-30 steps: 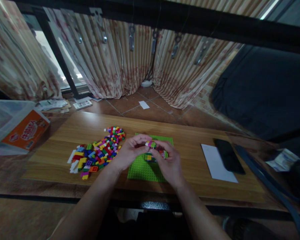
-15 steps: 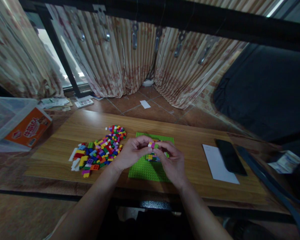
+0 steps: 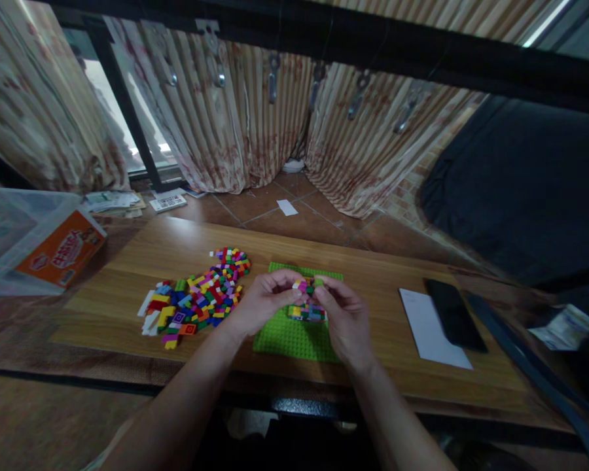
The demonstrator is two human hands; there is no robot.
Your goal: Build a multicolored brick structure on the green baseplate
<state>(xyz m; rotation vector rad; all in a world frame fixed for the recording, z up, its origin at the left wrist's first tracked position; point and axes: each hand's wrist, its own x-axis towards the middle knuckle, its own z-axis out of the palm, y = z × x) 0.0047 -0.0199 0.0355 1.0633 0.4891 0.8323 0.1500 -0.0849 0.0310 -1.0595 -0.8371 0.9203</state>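
Note:
Over the green baseplate (image 3: 289,343), my left hand (image 3: 261,299) pinches a small cluster of toy building bricks (image 3: 302,286) in white, pink and dark green. My right hand (image 3: 344,317) is closed beside it, with a light green brick (image 3: 319,282) at its fingertips. Both hands are close together, and the fingers partly cover the bricks. Just below them, a multicoloured brick build (image 3: 305,314) sits on the plate. To the left lies a pile of loose bricks (image 3: 206,297) in many colours.
The wooden board (image 3: 383,353) carries a white sheet of paper (image 3: 429,327) and a black phone (image 3: 455,316) at the right. A clear plastic tub (image 3: 10,242) with an orange label stands at the far left. A strap (image 3: 510,350) runs along the right side.
My right hand has drawn slightly right, opening a small gap between the fingertips. More of the dark green brick and the build below shows. The camera view has shifted slightly.

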